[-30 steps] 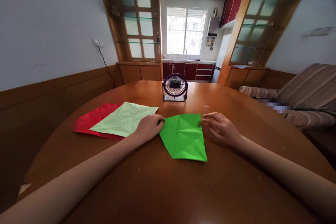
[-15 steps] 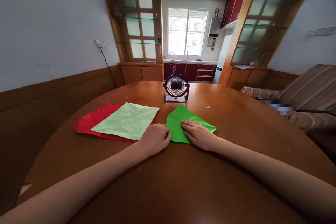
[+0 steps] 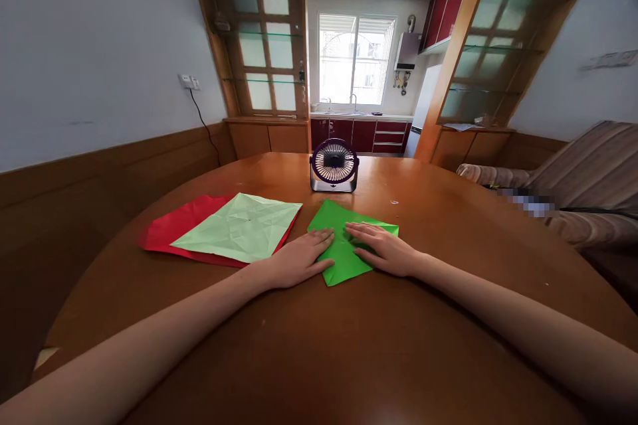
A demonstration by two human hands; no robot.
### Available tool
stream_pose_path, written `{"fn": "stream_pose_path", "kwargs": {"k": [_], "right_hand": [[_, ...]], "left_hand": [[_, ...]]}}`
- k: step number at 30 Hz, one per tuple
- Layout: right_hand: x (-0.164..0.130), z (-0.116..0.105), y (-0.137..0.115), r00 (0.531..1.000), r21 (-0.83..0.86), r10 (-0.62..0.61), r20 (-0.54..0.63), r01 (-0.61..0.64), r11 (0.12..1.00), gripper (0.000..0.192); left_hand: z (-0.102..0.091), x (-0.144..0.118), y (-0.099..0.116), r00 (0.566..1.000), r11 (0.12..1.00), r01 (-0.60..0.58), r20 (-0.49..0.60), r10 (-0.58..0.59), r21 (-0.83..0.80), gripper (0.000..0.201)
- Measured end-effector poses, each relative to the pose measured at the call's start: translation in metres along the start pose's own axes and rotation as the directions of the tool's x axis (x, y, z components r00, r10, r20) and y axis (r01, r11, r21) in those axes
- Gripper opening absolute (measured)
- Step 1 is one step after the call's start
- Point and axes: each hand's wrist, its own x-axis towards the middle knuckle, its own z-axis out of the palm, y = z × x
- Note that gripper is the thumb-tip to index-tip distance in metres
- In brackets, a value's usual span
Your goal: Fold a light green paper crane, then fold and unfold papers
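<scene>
The green paper [image 3: 349,239], folded, lies just above the middle of the frame on the round wooden tabletop [image 3: 319,345]. The left hand [image 3: 299,259] lies flat on its left edge and the right hand [image 3: 383,251] flat on its right part, fingers [image 3: 361,232] stretched out and pressing down, not curled around anything. The fingertips of both hands are near each other over the paper's middle.

The lower half of the frame is bare wood as far as the tabletop's near rim, crossed only by the two forearms. To the right of the green paper the wood is also bare up to the curved edge.

Three sheets show: the green one, a pale green sheet [image 3: 242,227] left of centre, and a red sheet [image 3: 169,229] under it, sticking out at left. One small fan [image 3: 333,166] stands just behind the green paper, close to the far edge.

No writing can be read.
</scene>
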Motion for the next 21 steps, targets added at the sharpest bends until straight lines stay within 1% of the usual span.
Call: {"fn": "stream_pose_path", "kwargs": {"k": [2, 3, 5, 8, 10, 12, 16, 19, 21], "right_hand": [[-0.001, 0.005, -0.009, 0.994, -0.031, 0.08, -0.076, -0.083, 0.996, 0.054], [0.0, 0.007, -0.013, 0.991, -0.037, 0.1, -0.083, -0.104, 0.994, 0.054], [0.0, 0.011, -0.021, 0.993, -0.048, 0.108, -0.037, -0.11, 0.993, 0.055], [0.002, 0.014, -0.025, 0.989, -0.052, 0.133, 0.066, -0.13, 0.99, 0.058], [0.0, 0.012, -0.023, 0.985, -0.05, 0.133, 0.112, -0.128, 0.991, 0.063], [-0.003, 0.01, -0.021, 0.982, -0.046, 0.115, 0.15, -0.109, 0.993, 0.069], [-0.012, 0.004, -0.018, 0.967, -0.038, 0.128, 0.219, -0.122, 0.992, 0.077], [-0.018, 0.002, -0.015, 0.961, -0.032, 0.137, 0.241, -0.133, 0.991, 0.081], [-0.023, 0.002, -0.009, 0.963, -0.032, 0.138, 0.233, -0.134, 0.99, 0.084]], "left_hand": [[-0.002, -0.001, 0.002, 0.998, 1.0, 0.002, 0.062, -0.003, 0.009, 0.078], [-0.004, -0.001, 0.003, 0.996, 1.0, 0.0, 0.085, -0.001, 0.012, 0.085], [-0.007, -0.002, 0.005, 0.993, 1.0, -0.006, 0.12, 0.003, 0.019, 0.098], [-0.01, -0.002, 0.007, 0.99, 1.0, -0.009, 0.141, 0.005, 0.025, 0.105], [-0.01, -0.002, 0.005, 0.99, 1.0, -0.025, 0.139, 0.022, 0.018, 0.106], [-0.01, -0.002, 0.002, 0.991, 0.999, -0.029, 0.129, 0.027, 0.017, 0.102], [-0.004, 0.002, -0.007, 0.995, 0.998, 0.044, 0.086, -0.048, 0.05, 0.088], [0.0, 0.006, -0.01, 0.996, 0.994, 0.074, 0.038, -0.077, 0.086, 0.086], [0.002, 0.006, -0.009, 0.997, 0.992, 0.075, 0.027, -0.078, 0.102, 0.086]]}}
